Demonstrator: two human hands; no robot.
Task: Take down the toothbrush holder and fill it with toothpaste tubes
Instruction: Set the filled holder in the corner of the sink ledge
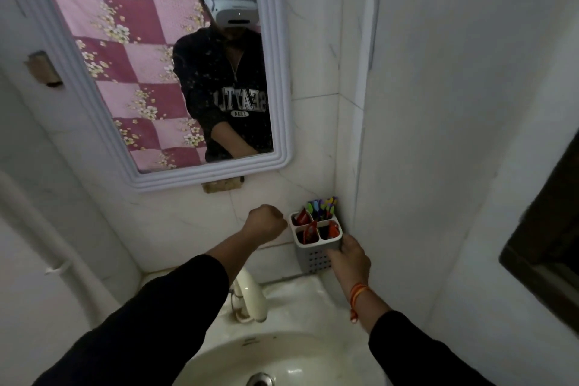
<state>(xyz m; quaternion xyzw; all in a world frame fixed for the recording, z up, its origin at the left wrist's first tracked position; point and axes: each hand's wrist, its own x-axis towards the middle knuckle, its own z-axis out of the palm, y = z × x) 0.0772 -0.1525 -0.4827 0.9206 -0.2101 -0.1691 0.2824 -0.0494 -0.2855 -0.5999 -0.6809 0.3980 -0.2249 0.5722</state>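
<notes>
A grey toothbrush holder (313, 255) with perforated sides and several compartments stands in the corner of the tiled walls, above the basin's back right. Red toothpaste tubes (310, 232) stick out of three compartments, and colourful toothbrushes (322, 207) fill the far right one. My right hand (349, 255) grips the holder's front right side from below. My left hand (266, 222) is curled into a fist just left of the holder, with nothing visible in it and a small gap to the rim.
A white basin (282, 360) with a drain lies below, and a cream tap (250, 298) curves over it beneath my left forearm. A white-framed mirror (283, 103) hangs on the wall above. A white pipe (47, 229) runs down the left side.
</notes>
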